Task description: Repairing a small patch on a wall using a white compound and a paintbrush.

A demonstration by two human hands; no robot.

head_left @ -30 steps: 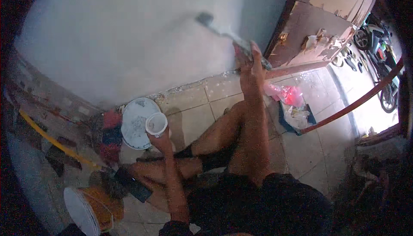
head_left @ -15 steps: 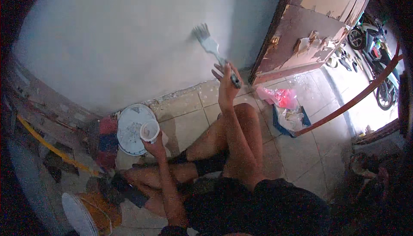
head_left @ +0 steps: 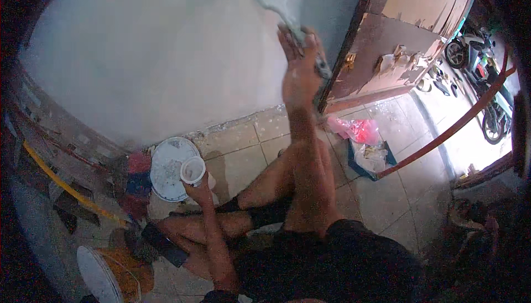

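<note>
My right hand (head_left: 303, 62) is raised in front of the pale wall (head_left: 166, 54), closed round the handle of a paintbrush (head_left: 272, 1). The brush points up and left; its bristles are at the wall near the top of the view, and whether they touch it I cannot tell. Low on the left, my left hand (head_left: 200, 188) grips a small white plastic cup (head_left: 193, 171) by its side, the opening facing up. Behind the cup a large round white lid or bucket top (head_left: 166, 156), smeared with paint, shows in part.
A wooden door with peeling veneer (head_left: 381, 43) stands right of the wall. On the tiled floor sits a blue tray (head_left: 395, 156) beside a pink plastic bag (head_left: 357, 129). A motorbike (head_left: 489, 82) is outside the doorway. An orange bucket with a white lid (head_left: 99, 275) stands lower left.
My right hand and the paintbrush have moved upward along the wall, the bristles now close to the top edge. My left hand with the cup stays nearly in place.
</note>
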